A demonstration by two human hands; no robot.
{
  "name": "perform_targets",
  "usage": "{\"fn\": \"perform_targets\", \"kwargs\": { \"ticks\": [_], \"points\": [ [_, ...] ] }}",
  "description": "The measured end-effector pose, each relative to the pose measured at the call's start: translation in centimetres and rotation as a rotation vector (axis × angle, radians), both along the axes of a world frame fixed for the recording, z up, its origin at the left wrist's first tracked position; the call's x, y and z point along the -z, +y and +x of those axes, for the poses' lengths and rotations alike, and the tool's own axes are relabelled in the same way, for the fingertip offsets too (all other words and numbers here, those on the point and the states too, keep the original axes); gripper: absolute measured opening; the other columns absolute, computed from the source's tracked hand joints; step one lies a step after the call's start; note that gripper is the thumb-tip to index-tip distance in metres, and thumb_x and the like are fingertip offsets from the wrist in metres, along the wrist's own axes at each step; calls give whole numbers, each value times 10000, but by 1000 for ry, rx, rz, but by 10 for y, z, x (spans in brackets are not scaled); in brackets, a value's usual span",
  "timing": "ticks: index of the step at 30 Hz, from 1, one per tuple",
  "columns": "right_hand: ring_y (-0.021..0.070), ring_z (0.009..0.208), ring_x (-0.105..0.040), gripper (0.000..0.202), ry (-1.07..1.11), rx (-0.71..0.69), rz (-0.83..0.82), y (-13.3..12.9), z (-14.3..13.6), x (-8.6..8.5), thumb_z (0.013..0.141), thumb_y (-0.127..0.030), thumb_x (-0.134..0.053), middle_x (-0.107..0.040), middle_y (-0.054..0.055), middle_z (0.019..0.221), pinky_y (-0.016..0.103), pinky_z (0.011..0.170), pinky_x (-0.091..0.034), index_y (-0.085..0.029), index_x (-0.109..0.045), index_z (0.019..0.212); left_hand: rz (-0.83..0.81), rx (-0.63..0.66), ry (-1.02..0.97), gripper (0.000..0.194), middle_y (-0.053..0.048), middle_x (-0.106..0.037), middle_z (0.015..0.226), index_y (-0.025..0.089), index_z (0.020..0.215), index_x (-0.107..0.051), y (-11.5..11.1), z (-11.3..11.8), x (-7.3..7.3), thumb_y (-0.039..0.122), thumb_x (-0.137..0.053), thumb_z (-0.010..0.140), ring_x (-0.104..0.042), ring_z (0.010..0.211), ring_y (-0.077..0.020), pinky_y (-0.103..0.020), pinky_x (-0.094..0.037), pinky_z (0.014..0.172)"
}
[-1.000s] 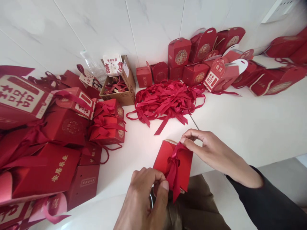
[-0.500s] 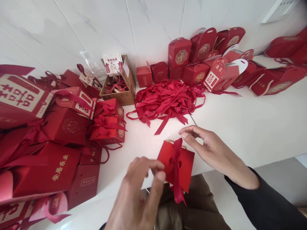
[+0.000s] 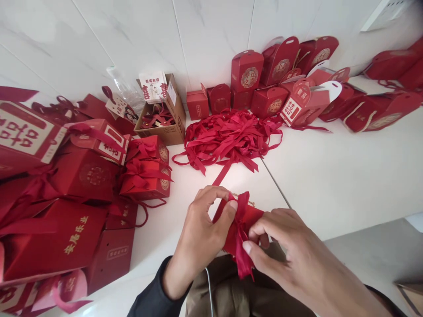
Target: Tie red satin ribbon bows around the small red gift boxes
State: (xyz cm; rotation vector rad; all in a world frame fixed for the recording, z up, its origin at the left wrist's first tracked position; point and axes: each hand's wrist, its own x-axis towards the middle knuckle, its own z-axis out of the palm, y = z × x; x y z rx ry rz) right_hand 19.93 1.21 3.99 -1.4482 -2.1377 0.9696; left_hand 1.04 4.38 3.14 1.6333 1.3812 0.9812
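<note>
A small red box point(image 3: 254, 216) with a red ribbon bow point(image 3: 242, 220) across it lies at the near edge of the white table, in front of my lap. Thumb and fingertips of my left hand point(image 3: 211, 220) pinch the upper left part of the ribbon. On the right side, my right hand point(image 3: 277, 240) has its thumb and index finger at the lower ribbon tails, closed around them. Both hands partly cover the box. Twisted cord shows behind the top of the bow.
A heap of loose red ribbons point(image 3: 231, 138) lies beyond my hands. Red gift boxes point(image 3: 89, 171) are piled at the left, and more red boxes point(image 3: 276, 99) stand along the tiled wall. Between them is a cardboard box point(image 3: 178, 116) beside a clear plastic bottle point(image 3: 124, 90).
My left hand has moved up to the ribbon and taken hold of it. My right hand has come down from beyond the box onto the ribbon tails.
</note>
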Motion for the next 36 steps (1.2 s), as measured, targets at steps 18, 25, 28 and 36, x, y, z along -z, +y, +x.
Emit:
{"fn": "perform_targets", "kwargs": {
  "ticks": [18, 25, 28, 36],
  "points": [
    [238, 1219, -600, 276, 191, 147, -108, 35, 13, 7, 1031, -507, -555, -646, 10, 1320, 321, 819, -544, -365, -627, 1257, 204, -52, 196, 138, -33, -567, 1000, 265, 1028, -562, -55, -8, -6, 211, -578, 903, -564, 911, -203, -330, -466, 792],
    [178, 840, -654, 258, 224, 126, -209, 43, 8, -3, 1034, -488, -554, -719, -35, 998, 279, 696, -481, -293, -676, 918, 202, -64, 285, 172, -23, -608, 937, 246, 942, -590, -81, -4, 11, 82, -591, 890, -550, 867, -189, -316, -439, 772],
    [177, 802, -634, 288, 234, 133, -212, 42, 8, -1, 1029, -527, -548, -705, -29, 964, 270, 612, -445, -290, -675, 927, 178, -163, 199, 120, -15, -611, 879, 231, 891, -588, -81, -2, 13, 140, -563, 964, -555, 828, -177, -299, -430, 745],
    [202, 823, -613, 320, 232, 150, -232, 39, 10, 6, 1015, -586, -545, -708, -21, 958, 279, 549, -396, -300, -674, 950, 0, -314, 35, 224, 12, -621, 763, 229, 826, -650, -81, 2, 4, 276, -523, 1005, -544, 711, -145, -256, -417, 680]
  ]
}}
